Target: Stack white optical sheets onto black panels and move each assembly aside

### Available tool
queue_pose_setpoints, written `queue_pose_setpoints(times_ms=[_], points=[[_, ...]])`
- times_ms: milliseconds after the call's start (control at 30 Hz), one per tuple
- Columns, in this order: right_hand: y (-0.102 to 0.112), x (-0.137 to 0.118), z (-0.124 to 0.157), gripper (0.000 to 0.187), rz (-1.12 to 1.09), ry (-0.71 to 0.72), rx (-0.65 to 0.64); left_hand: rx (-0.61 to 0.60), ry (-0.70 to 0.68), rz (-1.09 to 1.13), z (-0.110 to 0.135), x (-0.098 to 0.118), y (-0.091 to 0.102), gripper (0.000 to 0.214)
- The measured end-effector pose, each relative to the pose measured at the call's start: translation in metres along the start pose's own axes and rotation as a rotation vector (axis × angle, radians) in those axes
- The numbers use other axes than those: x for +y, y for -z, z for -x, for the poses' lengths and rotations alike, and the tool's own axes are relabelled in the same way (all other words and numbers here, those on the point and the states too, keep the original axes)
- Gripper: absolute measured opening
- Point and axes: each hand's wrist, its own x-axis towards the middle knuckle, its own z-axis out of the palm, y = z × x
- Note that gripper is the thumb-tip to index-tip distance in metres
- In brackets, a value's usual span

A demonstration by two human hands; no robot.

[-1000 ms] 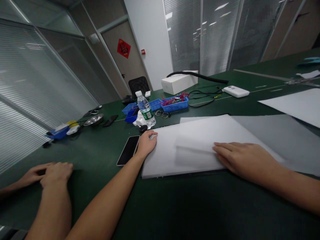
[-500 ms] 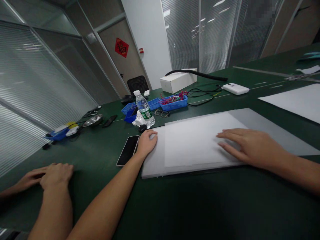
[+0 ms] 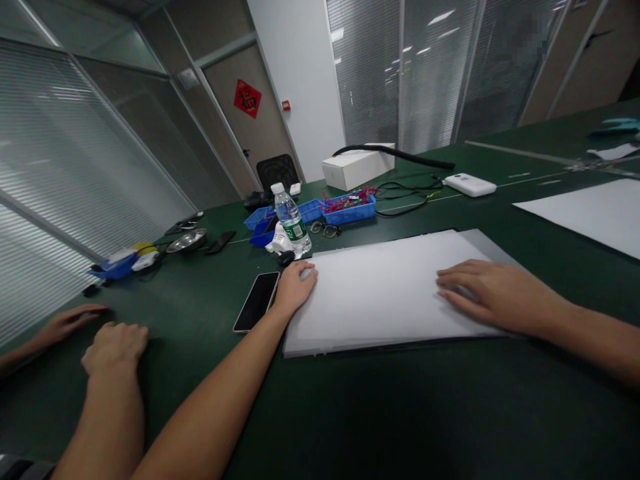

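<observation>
White paper sheets [image 3: 375,293] lie stacked in front of me on a dark, thin board whose edge shows along the back and front. My left hand [image 3: 297,287] rests on the left edge of the stack, its fingers loosely bent over the corner. On the right part of the top sheet lies my right hand [image 3: 483,293], palm down, fingers stretched out and thumb apart. A paler sheet [image 3: 487,247] sticks out past the stack behind that hand. Beside my left wrist is a phone [image 3: 257,301] with a dark screen.
Beyond the stack stand a water bottle [image 3: 292,223], blue trays [image 3: 350,212] with red wires, glasses [image 3: 325,229] and a white box [image 3: 357,167]. Another white sheet [image 3: 590,213] lies at right. At left, another person's hands [image 3: 115,347] rest on the green table [image 3: 400,413].
The sheets under my right hand have slid left, covering more of the stack's left side and sticking out less at right. The other person's hands have moved apart.
</observation>
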Motion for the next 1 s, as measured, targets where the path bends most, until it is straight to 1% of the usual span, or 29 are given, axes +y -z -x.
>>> queue_pose_setpoints(times_ms=[100, 167, 200, 267, 300, 400, 467, 533, 633, 733, 867, 1000], points=[[-0.003, -0.002, 0.0, 0.044, -0.034, 0.201, 0.022, 0.002, 0.015, -0.013, 0.0, 0.0, 0.001, 0.029], [-0.004, 0.0, 0.001, 0.043, -0.056, 0.267, 0.028, 0.005, 0.019, -0.029, 0.0, 0.0, 0.001, 0.032], [-0.004, 0.001, 0.001, 0.042, -0.066, 0.275, 0.028, 0.008, 0.019, -0.036, 0.0, 0.0, 0.0, 0.032], [-0.004, 0.003, 0.001, 0.042, -0.064, 0.23, 0.039, 0.017, 0.019, -0.045, 0.0, -0.002, -0.001, 0.032], [-0.003, 0.005, 0.001, 0.044, -0.041, 0.171, 0.05, 0.023, 0.018, -0.046, -0.001, -0.003, -0.002, 0.032], [-0.002, 0.013, 0.0, 0.056, 0.082, -0.096, 0.052, 0.033, 0.015, -0.037, -0.001, -0.006, -0.004, 0.032], [-0.004, 0.022, 0.0, 0.065, 0.149, -0.249, -0.004, 0.033, 0.017, -0.027, -0.002, -0.007, -0.004, 0.033], [-0.008, 0.032, 0.0, 0.071, 0.17, -0.331, -0.073, 0.033, 0.025, -0.02, -0.002, -0.007, -0.004, 0.034], [-0.016, 0.041, 0.001, 0.074, 0.159, -0.347, -0.113, 0.026, 0.042, -0.004, -0.002, -0.006, -0.003, 0.039], [-0.019, 0.042, 0.002, 0.073, 0.147, -0.326, -0.085, 0.013, 0.076, 0.02, -0.003, -0.004, -0.001, 0.044], [-0.015, 0.036, 0.002, 0.071, 0.132, -0.309, -0.072, 0.011, 0.128, 0.041, -0.002, -0.001, 0.0, 0.043], [-0.011, 0.036, 0.003, 0.07, 0.126, -0.286, -0.068, 0.013, 0.11, 0.027, -0.002, 0.001, 0.0, 0.04]])
